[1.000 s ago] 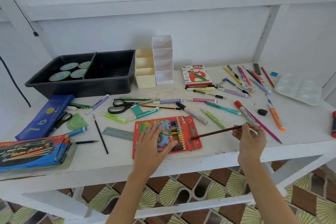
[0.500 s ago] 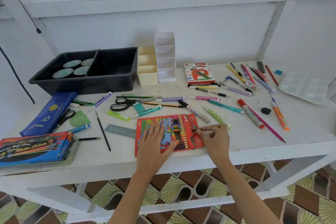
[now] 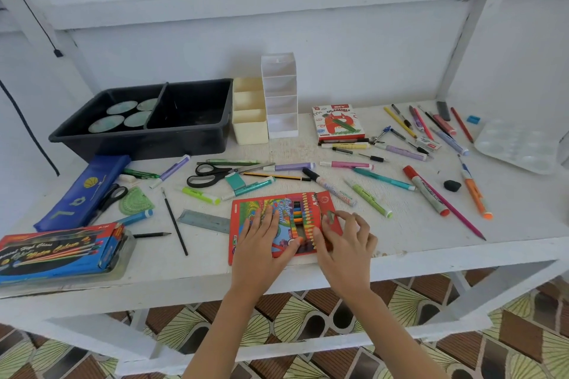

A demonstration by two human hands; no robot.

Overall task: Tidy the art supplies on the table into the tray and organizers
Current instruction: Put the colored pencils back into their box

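One red pencil box at the worktop's near edge, coloured pencils showing, left hand flat on it, right hand pinching its flap, one cream organizer, one white organizer, one black tray behind.

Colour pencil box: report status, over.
Left hand flat on colour pencil box, pressing. Right hand fingers arched at its open flap end, grip unclear. Box on table, not yet in tray. Ruler beside its left edge.

Glossy cardboard pencil box, matt black plastic tray
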